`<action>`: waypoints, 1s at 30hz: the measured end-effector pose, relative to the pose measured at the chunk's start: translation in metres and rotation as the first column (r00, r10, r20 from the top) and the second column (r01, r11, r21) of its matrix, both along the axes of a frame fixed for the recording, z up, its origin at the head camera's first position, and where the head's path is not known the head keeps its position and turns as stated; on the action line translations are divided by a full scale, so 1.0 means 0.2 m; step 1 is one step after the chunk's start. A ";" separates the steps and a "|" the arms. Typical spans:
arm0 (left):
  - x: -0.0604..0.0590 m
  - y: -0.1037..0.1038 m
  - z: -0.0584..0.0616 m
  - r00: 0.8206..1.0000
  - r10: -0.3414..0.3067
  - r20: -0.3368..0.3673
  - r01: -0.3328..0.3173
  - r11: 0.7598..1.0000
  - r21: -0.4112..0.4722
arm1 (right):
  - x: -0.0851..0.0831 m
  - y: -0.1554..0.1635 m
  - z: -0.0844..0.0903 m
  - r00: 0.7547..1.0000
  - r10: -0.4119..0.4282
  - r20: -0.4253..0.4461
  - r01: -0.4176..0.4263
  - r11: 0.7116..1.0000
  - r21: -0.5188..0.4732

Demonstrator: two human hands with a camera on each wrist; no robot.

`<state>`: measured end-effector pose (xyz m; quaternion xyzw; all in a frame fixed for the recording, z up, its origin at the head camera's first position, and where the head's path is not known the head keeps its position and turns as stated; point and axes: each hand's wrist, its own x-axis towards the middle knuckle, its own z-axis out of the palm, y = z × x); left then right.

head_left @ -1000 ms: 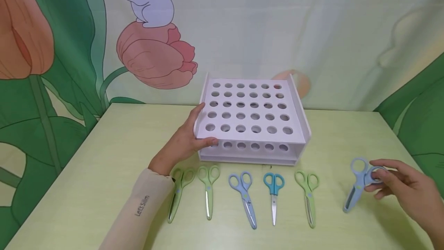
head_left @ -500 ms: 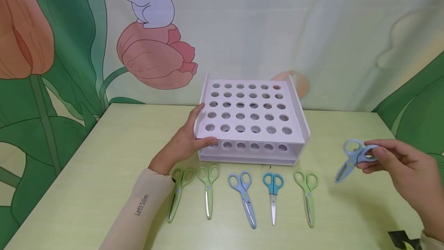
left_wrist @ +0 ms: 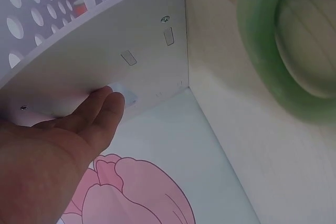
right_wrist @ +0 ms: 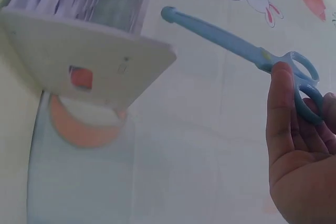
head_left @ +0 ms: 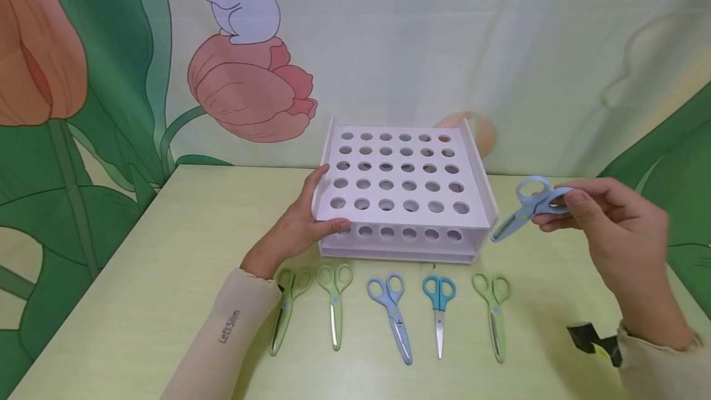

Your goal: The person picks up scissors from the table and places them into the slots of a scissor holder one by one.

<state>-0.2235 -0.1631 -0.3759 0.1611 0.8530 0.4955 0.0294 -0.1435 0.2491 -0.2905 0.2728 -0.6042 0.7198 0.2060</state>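
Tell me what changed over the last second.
The right hand lifted the light blue scissors off the table and carried them up and left, toward the white rack. The left hand stayed on the rack's left side; the five scissors in the row lay unmoved.

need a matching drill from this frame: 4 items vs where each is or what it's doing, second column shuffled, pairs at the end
1. Pale blue plastic scissors
2. White plastic rack with round holes
3. Teal-handled scissors
4. Left hand

A. Flat on the table, fourth in the row from the left
B. Touching the rack's left side
C. Held off the table by the right hand
D. Standing behind the row

1-C, 2-D, 3-A, 4-B
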 end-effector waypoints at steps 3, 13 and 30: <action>0.00 0.00 0.00 1.000 -0.001 0.007 0.001 1.000 0.005 | -0.04 -0.05 0.01 1.000 -0.003 -0.020 0.002 1.000 -0.020; 0.01 0.01 0.00 1.000 -0.003 -0.017 0.003 1.000 -0.003 | -0.17 -0.21 -0.04 0.989 -0.143 0.044 0.138 0.985 0.103; 0.00 0.00 0.01 1.000 0.000 0.001 0.000 1.000 0.004 | -0.20 -0.28 -0.14 0.829 -0.556 0.058 0.368 0.621 0.692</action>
